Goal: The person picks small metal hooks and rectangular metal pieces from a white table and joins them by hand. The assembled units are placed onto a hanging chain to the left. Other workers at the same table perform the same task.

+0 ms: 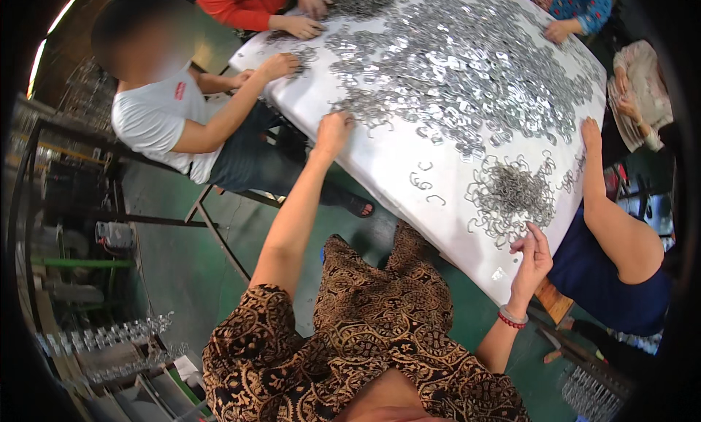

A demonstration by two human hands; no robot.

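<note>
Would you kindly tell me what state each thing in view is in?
Left hand: fingers curled, at the silver pieces' edge; grip hidden.
Right hand: open, fingers partly extended beside the hook pile.
Hook pile: loosely tangled.
Loose hooks: scattered, apart from the pile.
Silver pieces: spread in a broad heap.
Table: partly covered.
Red bracelet: worn on the right wrist.

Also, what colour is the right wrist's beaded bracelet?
The beaded bracelet is red, best seen in the head view.
</note>
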